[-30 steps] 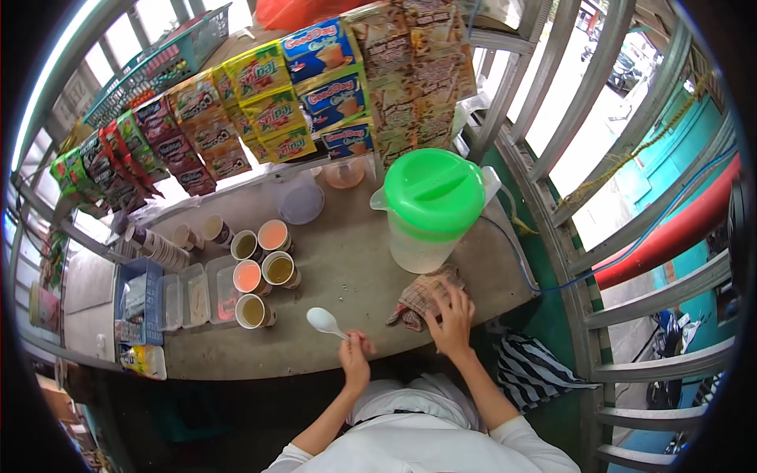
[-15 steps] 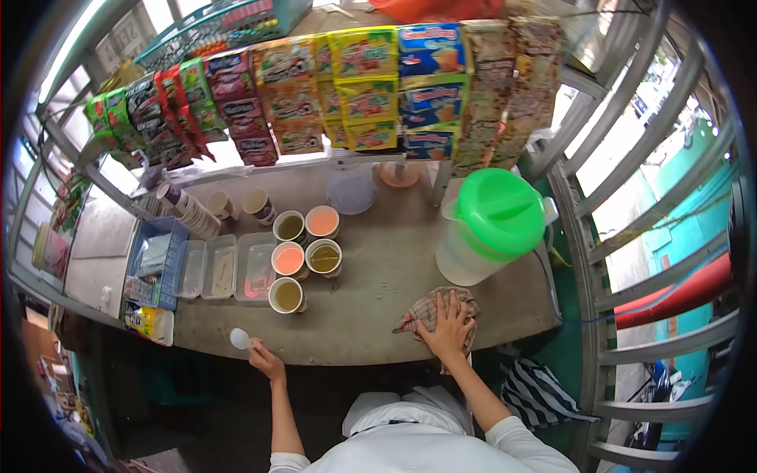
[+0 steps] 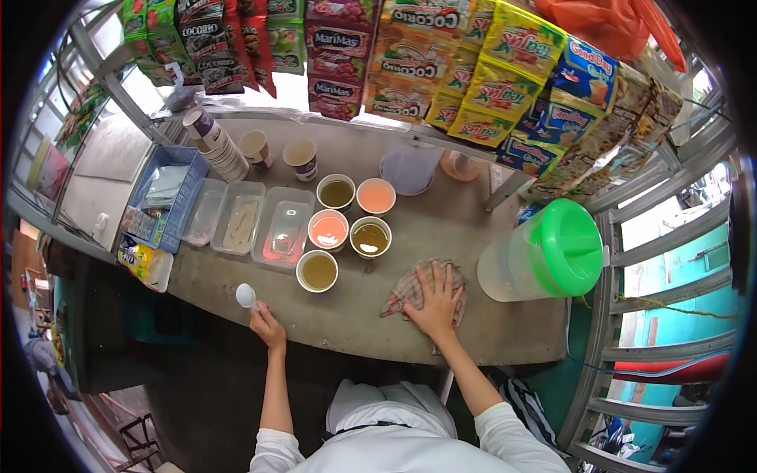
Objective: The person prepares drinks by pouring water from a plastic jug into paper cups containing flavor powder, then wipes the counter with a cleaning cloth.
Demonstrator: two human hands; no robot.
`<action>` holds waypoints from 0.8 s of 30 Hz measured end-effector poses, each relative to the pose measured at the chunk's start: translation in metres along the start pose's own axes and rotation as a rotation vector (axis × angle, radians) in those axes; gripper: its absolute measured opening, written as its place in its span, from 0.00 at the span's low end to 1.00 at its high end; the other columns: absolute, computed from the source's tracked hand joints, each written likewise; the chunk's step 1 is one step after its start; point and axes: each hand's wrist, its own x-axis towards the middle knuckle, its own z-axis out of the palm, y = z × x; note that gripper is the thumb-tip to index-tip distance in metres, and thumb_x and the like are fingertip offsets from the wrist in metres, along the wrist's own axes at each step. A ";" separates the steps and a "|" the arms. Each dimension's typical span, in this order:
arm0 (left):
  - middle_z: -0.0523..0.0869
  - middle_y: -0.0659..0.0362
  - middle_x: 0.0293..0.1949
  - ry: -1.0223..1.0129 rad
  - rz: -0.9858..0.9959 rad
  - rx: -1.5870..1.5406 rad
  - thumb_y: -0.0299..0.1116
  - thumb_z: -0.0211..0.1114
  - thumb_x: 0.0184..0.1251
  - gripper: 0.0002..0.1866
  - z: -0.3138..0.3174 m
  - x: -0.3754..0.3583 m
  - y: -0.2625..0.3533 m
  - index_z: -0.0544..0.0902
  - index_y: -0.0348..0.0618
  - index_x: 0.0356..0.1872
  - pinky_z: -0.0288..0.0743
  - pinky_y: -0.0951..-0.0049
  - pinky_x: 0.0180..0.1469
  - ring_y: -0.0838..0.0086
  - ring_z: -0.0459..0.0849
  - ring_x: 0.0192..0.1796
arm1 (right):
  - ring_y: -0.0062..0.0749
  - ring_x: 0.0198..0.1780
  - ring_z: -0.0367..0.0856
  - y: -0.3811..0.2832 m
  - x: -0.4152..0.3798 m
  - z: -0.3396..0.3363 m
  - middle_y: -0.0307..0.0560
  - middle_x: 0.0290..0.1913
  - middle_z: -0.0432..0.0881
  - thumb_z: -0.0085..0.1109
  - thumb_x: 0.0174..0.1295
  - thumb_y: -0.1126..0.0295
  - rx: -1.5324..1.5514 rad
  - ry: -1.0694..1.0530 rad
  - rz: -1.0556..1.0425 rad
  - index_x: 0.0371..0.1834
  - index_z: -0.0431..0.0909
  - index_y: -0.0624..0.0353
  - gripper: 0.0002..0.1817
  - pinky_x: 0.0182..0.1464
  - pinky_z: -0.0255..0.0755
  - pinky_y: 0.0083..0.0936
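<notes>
Left hand (image 3: 269, 325) grips spoon (image 3: 246, 296) | right hand (image 3: 435, 307), apart, spread on cloth (image 3: 400, 293) | likely wiping: avoid 5 filled cups (image 3: 328, 229) leftward

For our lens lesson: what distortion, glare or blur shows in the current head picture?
Head view: grey-brown tabletop bows along its front edge, corners black; head view: daylight whites out beside glossy black sachets, a glint marks one orange drink; head view: the white plastic spoon shows no heavy blur.
</notes>
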 end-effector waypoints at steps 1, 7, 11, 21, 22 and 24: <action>0.79 0.45 0.24 -0.002 -0.001 0.006 0.32 0.49 0.73 0.15 0.000 0.000 0.000 0.74 0.28 0.31 0.69 0.59 0.31 0.52 0.79 0.27 | 0.54 0.75 0.43 -0.007 -0.005 -0.001 0.45 0.75 0.53 0.62 0.45 0.46 0.012 -0.015 -0.043 0.69 0.63 0.36 0.42 0.64 0.41 0.73; 0.76 0.49 0.22 -0.012 0.031 0.000 0.32 0.49 0.73 0.15 0.001 0.001 0.007 0.73 0.29 0.31 0.65 0.63 0.28 0.59 0.75 0.25 | 0.52 0.75 0.45 0.021 -0.024 -0.017 0.44 0.74 0.55 0.62 0.45 0.46 -0.004 -0.117 -0.143 0.69 0.64 0.35 0.42 0.65 0.42 0.72; 0.68 0.59 0.17 0.059 0.120 -0.025 0.33 0.48 0.74 0.15 0.003 0.002 0.005 0.72 0.32 0.29 0.57 0.70 0.22 0.75 0.66 0.18 | 0.51 0.75 0.46 0.010 0.016 0.001 0.43 0.74 0.55 0.62 0.46 0.46 -0.038 -0.003 -0.028 0.68 0.65 0.36 0.41 0.65 0.42 0.71; 0.77 0.47 0.22 -0.020 0.019 0.011 0.31 0.49 0.72 0.14 -0.001 0.000 0.009 0.74 0.29 0.31 0.67 0.61 0.28 0.55 0.77 0.24 | 0.48 0.75 0.47 0.010 -0.017 -0.011 0.41 0.74 0.55 0.60 0.48 0.47 0.007 -0.155 -0.254 0.68 0.65 0.35 0.39 0.66 0.41 0.71; 0.77 0.47 0.22 -0.015 0.018 0.011 0.31 0.49 0.72 0.14 -0.002 0.002 0.009 0.74 0.29 0.31 0.67 0.61 0.29 0.55 0.77 0.24 | 0.48 0.75 0.47 0.017 -0.006 -0.013 0.41 0.74 0.55 0.60 0.49 0.47 -0.002 -0.124 -0.190 0.68 0.65 0.35 0.39 0.66 0.41 0.70; 0.77 0.47 0.22 -0.019 0.008 0.011 0.31 0.49 0.72 0.14 -0.002 0.000 0.009 0.73 0.29 0.31 0.67 0.61 0.29 0.55 0.77 0.25 | 0.48 0.75 0.47 0.015 0.015 -0.008 0.41 0.74 0.55 0.59 0.49 0.47 -0.009 -0.069 -0.095 0.68 0.65 0.34 0.38 0.66 0.41 0.70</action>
